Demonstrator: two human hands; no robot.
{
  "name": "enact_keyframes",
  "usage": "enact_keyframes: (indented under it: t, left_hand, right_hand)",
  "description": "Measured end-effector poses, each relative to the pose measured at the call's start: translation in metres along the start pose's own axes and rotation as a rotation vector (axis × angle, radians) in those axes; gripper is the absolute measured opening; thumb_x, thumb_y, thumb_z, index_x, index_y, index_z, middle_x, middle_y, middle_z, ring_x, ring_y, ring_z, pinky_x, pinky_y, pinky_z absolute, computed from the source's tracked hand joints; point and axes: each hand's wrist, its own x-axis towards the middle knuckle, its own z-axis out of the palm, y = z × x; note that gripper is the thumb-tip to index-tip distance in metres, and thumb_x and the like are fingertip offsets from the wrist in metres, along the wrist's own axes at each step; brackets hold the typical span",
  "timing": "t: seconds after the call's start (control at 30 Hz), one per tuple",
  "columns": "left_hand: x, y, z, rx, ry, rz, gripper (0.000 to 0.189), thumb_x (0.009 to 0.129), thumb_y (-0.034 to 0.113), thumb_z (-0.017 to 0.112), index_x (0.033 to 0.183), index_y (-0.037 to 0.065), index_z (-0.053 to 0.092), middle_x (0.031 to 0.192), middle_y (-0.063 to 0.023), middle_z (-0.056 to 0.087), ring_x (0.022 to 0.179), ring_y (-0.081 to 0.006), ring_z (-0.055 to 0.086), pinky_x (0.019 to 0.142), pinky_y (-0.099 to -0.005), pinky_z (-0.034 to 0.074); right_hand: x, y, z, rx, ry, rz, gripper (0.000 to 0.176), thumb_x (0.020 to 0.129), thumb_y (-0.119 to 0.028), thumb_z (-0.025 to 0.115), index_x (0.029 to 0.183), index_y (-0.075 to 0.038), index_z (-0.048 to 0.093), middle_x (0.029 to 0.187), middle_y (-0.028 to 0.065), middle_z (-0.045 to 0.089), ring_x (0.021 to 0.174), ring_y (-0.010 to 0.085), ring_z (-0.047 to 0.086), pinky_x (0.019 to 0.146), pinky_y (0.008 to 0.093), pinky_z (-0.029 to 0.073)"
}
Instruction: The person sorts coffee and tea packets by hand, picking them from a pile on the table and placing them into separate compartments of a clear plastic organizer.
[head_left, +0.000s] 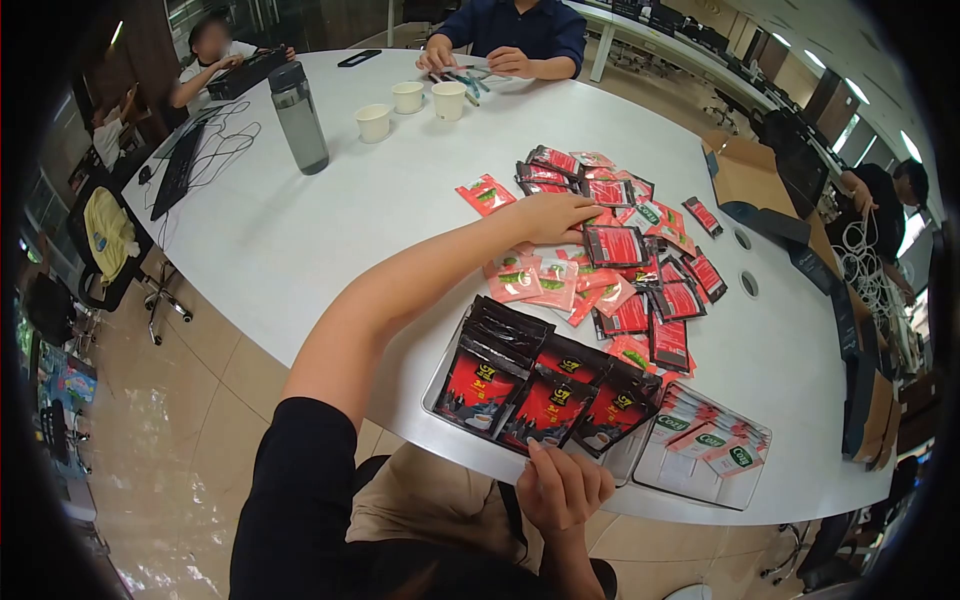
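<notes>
My left hand [557,217] reaches over the table onto the left side of a pile of sachets; its fingers are spread over the packets. The pile mixes dark-edged red packets [615,246] and pink packets with green print [515,279]. My right hand [563,487] is at the table's near edge, its fingers curled at the bottom edge of a black and red coffee packet [548,403]. That packet lies among several like it in a clear tray [432,392]. Right of it, a second clear tray [742,503] holds pink and white sachets [735,456].
Paper cups [373,123] and a grey bottle [299,118] stand farther back on the white table [250,250]. Across it, a person handles thin items. A keyboard [178,170] and cables lie left; opened cardboard boxes [745,175] line the right edge.
</notes>
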Motion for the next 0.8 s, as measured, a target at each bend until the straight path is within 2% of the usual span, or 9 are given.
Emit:
enact_keyframes:
  t: [0.03, 0.17, 0.2, 0.3, 0.47, 0.57, 0.67, 0.77, 0.8]
  left_hand:
    - [0.001, 0.003, -0.001, -0.038, -0.036, -0.015, 0.056, 0.091, 0.037, 0.056, 0.136, 0.006, 0.044, 0.135, -0.0160, 0.049, 0.117, -0.0302, 0.052, 0.096, -0.0407, 0.045]
    - [0.006, 0.010, -0.010, 0.173, -0.163, 0.051, 0.056, 0.084, 0.021, 0.059, 0.136, 0.006, 0.044, 0.123, -0.0154, 0.059, 0.101, -0.0320, 0.062, 0.083, -0.0419, 0.052]
    - [0.003, 0.011, -0.010, 0.168, -0.119, 0.094, 0.059, 0.080, 0.015, 0.059, 0.136, 0.007, 0.044, 0.116, -0.0146, 0.062, 0.095, -0.0322, 0.064, 0.077, -0.0422, 0.053]
    - [-0.004, 0.028, -0.031, 0.190, -0.218, -0.011, 0.060, 0.079, 0.013, 0.059, 0.137, 0.007, 0.044, 0.116, -0.0133, 0.063, 0.096, -0.0316, 0.064, 0.076, -0.0419, 0.052]
    - [-0.029, -0.001, -0.056, 0.108, 0.070, -0.152, 0.057, 0.083, 0.013, 0.058, 0.138, 0.016, 0.043, 0.118, -0.0100, 0.063, 0.099, -0.0298, 0.063, 0.082, -0.0400, 0.050]
    - [-0.064, -0.008, -0.092, 0.269, 0.029, -0.252, 0.057, 0.084, 0.013, 0.058, 0.138, 0.016, 0.042, 0.123, -0.0088, 0.061, 0.104, -0.0301, 0.061, 0.085, -0.0385, 0.050]
    - [-0.098, -0.034, -0.082, 0.494, -0.068, -0.252, 0.054, 0.086, 0.013, 0.055, 0.138, 0.016, 0.042, 0.130, -0.0100, 0.055, 0.109, -0.0298, 0.059, 0.089, -0.0379, 0.049]
    - [-0.118, -0.028, -0.071, 0.241, -0.104, -0.386, 0.052, 0.087, 0.021, 0.054, 0.137, 0.017, 0.044, 0.132, -0.0108, 0.052, 0.107, -0.0277, 0.059, 0.084, -0.0397, 0.050]
    - [-0.119, -0.029, -0.073, 0.140, -0.096, -0.380, 0.056, 0.084, 0.033, 0.057, 0.136, 0.016, 0.045, 0.133, -0.0159, 0.049, 0.110, -0.0299, 0.057, 0.087, -0.0411, 0.049]
  right_hand:
    - [0.000, -0.001, 0.000, -0.002, -0.002, 0.000, 0.030, 0.070, -0.007, 0.066, 0.100, -0.014, 0.069, 0.087, -0.0028, 0.065, 0.075, 0.0148, 0.057, 0.075, 0.0303, 0.034]
    - [0.001, -0.001, -0.001, -0.001, -0.013, 0.010, 0.031, 0.070, -0.006, 0.067, 0.100, -0.014, 0.068, 0.087, -0.0024, 0.065, 0.075, 0.0152, 0.057, 0.075, 0.0306, 0.035]
    - [0.001, -0.001, -0.002, 0.003, -0.023, 0.015, 0.031, 0.070, -0.006, 0.067, 0.101, -0.013, 0.068, 0.087, -0.0022, 0.065, 0.075, 0.0153, 0.057, 0.075, 0.0306, 0.035]
    - [0.001, -0.005, -0.001, 0.021, -0.003, 0.066, 0.031, 0.071, -0.006, 0.067, 0.101, -0.013, 0.068, 0.087, -0.0020, 0.065, 0.075, 0.0157, 0.057, 0.075, 0.0308, 0.035]
    - [0.000, -0.001, -0.002, 0.002, -0.022, 0.013, 0.031, 0.071, -0.006, 0.066, 0.100, -0.014, 0.069, 0.088, -0.0020, 0.065, 0.077, 0.0158, 0.058, 0.075, 0.0315, 0.035]
    - [-0.001, 0.000, -0.001, 0.003, -0.018, 0.007, 0.031, 0.071, -0.007, 0.066, 0.101, -0.013, 0.069, 0.088, -0.0017, 0.065, 0.077, 0.0163, 0.058, 0.075, 0.0316, 0.035]
    - [-0.001, 0.000, -0.001, 0.010, -0.021, 0.003, 0.031, 0.072, -0.008, 0.065, 0.102, -0.013, 0.069, 0.088, -0.0011, 0.066, 0.076, 0.0166, 0.058, 0.075, 0.0316, 0.035]
    - [0.000, 0.000, -0.001, 0.017, -0.012, -0.004, 0.029, 0.073, -0.008, 0.064, 0.101, -0.012, 0.069, 0.087, -0.0003, 0.066, 0.076, 0.0169, 0.058, 0.075, 0.0318, 0.036]
    - [-0.001, 0.000, -0.002, 0.015, -0.019, -0.003, 0.029, 0.073, -0.008, 0.064, 0.101, -0.012, 0.069, 0.087, -0.0002, 0.066, 0.076, 0.0169, 0.058, 0.075, 0.0318, 0.036]
